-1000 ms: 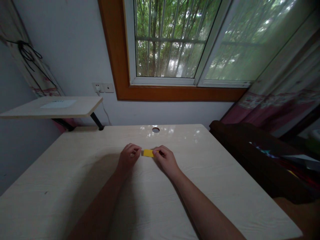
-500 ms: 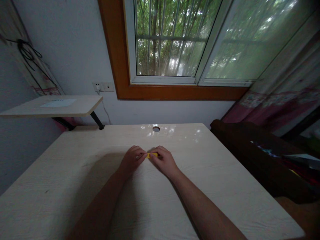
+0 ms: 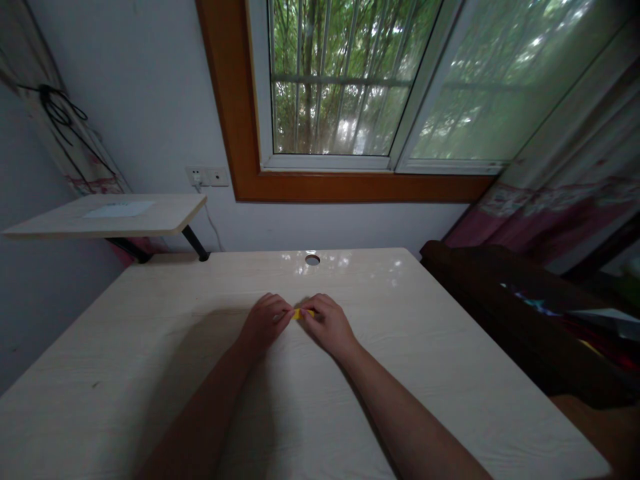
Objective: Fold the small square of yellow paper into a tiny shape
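Yellow bit (image 3: 297, 314) of something, tiny, sitting between the fingertips of both hands, out over the middle of the desk (image 3: 430, 353). The right hand (image 3: 330, 325) has thumb and fingers pinching its right part, and the left hand (image 3: 264, 325) looks to be pinching the left end, fingers curled in. Most of the thing is hidden, so I can't tell what it is, or whether it touches the desktop.

If you ask me, handling something this small goes best with light, even pinches right at the ends, wrists low and thumbs out of the way so you can see the middle. Squeeze too hard and I reckon it could bend or slip.

Desk's a pale wood-look top, with a shadow by the left arm and a round hole (image 3: 313, 261) near the back edge, shiny spots around it. There's a shelf (image 3: 187, 208) back left on black legs, paper (image 3: 120, 209) lying on it, then sockets (image 3: 207, 177) on the wall. Window (image 3: 340, 80) straight ahead, greenery outside, curtain (image 3: 575, 173) off to the right.
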The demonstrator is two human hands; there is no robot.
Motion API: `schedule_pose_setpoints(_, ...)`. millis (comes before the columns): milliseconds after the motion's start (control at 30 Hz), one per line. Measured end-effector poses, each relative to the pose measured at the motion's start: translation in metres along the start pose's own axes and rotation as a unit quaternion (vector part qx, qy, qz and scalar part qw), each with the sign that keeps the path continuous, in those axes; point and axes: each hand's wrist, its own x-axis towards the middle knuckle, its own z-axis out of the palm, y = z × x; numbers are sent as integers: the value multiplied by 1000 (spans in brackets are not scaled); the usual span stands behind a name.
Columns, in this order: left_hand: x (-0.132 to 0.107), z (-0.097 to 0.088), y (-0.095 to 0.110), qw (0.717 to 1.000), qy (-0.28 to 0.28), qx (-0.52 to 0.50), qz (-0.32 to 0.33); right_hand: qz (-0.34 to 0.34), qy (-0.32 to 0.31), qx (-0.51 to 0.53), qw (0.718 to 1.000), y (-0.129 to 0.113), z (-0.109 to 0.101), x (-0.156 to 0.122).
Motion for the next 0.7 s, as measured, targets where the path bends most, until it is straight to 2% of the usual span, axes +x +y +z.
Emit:
schedule_pose_setpoints(167, 0, -2, 0, 1000, 13, -8, -26, 42, 38, -8, 998, 6, -1, 0)
schedule_pose_setpoints(367, 0, -4, -3, 997, 27, -34, -70, 124, 112, -1, 986, 14, -4, 2)
schedule_pose_setpoints(467, 0, -4, -3, 995, 25, -42, -89, 125, 93, 13, 988, 11, -6, 2)
schedule_pose_setpoints(700, 1, -4, -2, 994, 2, -61, -92, 69, 9, 43, 997, 5, -3, 0)
